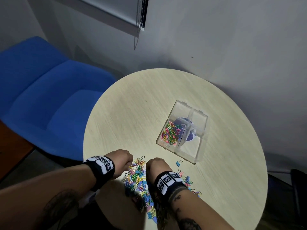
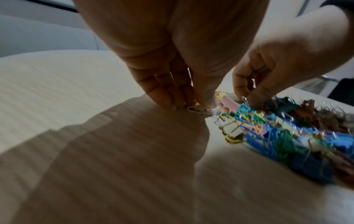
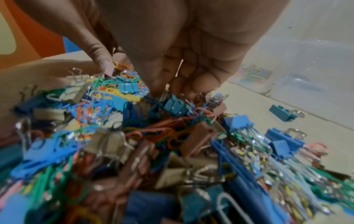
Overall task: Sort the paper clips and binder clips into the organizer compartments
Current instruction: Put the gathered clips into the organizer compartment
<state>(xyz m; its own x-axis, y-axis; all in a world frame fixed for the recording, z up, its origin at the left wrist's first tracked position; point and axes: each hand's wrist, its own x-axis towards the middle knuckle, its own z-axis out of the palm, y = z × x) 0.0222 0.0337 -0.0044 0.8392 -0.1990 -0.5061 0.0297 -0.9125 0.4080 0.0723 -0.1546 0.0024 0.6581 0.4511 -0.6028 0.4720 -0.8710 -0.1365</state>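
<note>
A mixed pile of coloured paper clips and binder clips (image 1: pixel 137 180) lies at the near edge of the round table (image 1: pixel 132 113). My left hand (image 1: pixel 130 164) is at the pile's left far edge. In the left wrist view its fingertips (image 2: pixel 172 103) pinch a pale paper clip (image 2: pixel 193 108) against the tabletop. My right hand (image 1: pixel 149 165) is over the pile's far side with curled fingers (image 3: pixel 191 84). They pinch the wire handle of a teal binder clip (image 3: pixel 172 104). The clear organizer (image 1: pixel 199 146) stands at the far right, with paper clips (image 1: pixel 171 132) in its left compartment.
One blue binder clip (image 1: pixel 179 163) lies alone between the pile and the organizer. A blue chair (image 1: pixel 49 97) stands left of the table, and a grey wall (image 1: pixel 232 47) is behind it. Bare tabletop stretches left of and beyond the organizer.
</note>
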